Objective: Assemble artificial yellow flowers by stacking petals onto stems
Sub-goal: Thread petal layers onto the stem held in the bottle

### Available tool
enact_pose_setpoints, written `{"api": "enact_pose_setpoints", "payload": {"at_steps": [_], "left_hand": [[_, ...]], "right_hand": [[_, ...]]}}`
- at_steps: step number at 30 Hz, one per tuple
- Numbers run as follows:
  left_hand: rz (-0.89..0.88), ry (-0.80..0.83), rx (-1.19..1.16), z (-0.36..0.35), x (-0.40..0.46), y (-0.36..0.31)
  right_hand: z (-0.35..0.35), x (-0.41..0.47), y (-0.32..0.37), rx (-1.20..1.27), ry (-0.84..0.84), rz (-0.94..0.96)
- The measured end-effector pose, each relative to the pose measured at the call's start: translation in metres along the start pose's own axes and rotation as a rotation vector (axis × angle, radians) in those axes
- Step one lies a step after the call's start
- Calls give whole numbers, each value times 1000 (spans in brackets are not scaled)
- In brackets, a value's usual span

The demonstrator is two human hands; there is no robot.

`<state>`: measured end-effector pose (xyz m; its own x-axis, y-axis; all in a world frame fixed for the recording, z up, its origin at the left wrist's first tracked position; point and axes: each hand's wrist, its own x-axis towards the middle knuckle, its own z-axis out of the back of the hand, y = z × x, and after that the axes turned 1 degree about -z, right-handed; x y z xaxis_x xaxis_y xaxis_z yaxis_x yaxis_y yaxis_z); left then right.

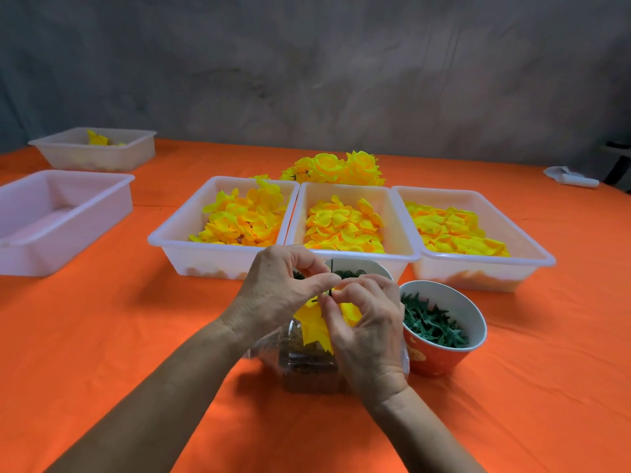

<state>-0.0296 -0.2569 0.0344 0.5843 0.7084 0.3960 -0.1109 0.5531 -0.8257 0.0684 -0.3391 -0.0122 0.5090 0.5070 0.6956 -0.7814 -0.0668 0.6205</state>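
My left hand (280, 288) and my right hand (367, 322) meet above a clear plastic jar (307, 367). Both pinch a thin dark stem (331, 278) that pokes up between the fingertips. Yellow petals (316, 327) hang on the stem below my fingers, partly hidden by my right hand. Three white trays of loose yellow petals stand behind: the left tray (177, 247), the middle tray (403, 254) and the right tray (532, 254). Finished yellow flowers (341, 169) lie behind the trays.
A red paper cup (440, 356) of green calyx pieces stands right of my hands; a second cup (372, 268) sits behind them. An empty white tray (68, 213) and another tray (92, 151) with a few petals are at far left. White object (570, 177) at far right.
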Motion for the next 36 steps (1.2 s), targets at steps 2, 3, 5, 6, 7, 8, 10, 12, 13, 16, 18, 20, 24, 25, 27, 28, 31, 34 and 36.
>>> {"api": "enact_pose_setpoints", "payload": {"at_steps": [2,3,5,6,7,8,10,12,13,16,18,20,24,25,27,28,31,34,36], "left_hand": [[38,28,-78,1,-3,4],[44,38,-96,2,-5,6],[56,44,-113,2,-9,9],[65,38,-122,2,-11,10],[70,30,-128,2,-12,11],[71,24,-129,2,-13,12],[66,22,-126,3,-12,13],[49,15,-126,4,-11,11],[36,10,-117,3,-10,11],[6,-5,-78,0,-8,10],[1,-6,-79,-1,-7,10],[-15,-4,-75,-1,-6,12],[-35,-19,-66,-1,-5,13],[-33,-21,-71,-1,-6,12],[-20,-23,-60,-1,-8,11],[-14,-25,-55,0,-9,12],[0,-41,-63,1,-16,15],[42,-88,-29,3,-21,22],[70,-134,-12,4,-23,25]], "right_hand": [[5,3,1,2,38,-21],[8,4,1,0,58,-32],[12,7,1,-11,112,-65],[13,8,1,-12,136,-81],[13,9,1,-9,150,-91],[13,9,2,-5,155,-96],[12,9,3,-1,149,-94],[10,8,2,13,136,-86],[9,7,1,25,131,-84],[6,4,-4,45,105,-53],[3,2,-6,65,74,-31],[1,1,-7,79,50,-1],[-1,0,-6,54,24,71],[0,0,-5,38,26,78],[4,4,-4,17,67,35],[6,7,-4,25,107,-6],[16,13,-3,102,230,-103],[21,17,2,74,266,-87],[21,17,3,46,269,-72]]}}
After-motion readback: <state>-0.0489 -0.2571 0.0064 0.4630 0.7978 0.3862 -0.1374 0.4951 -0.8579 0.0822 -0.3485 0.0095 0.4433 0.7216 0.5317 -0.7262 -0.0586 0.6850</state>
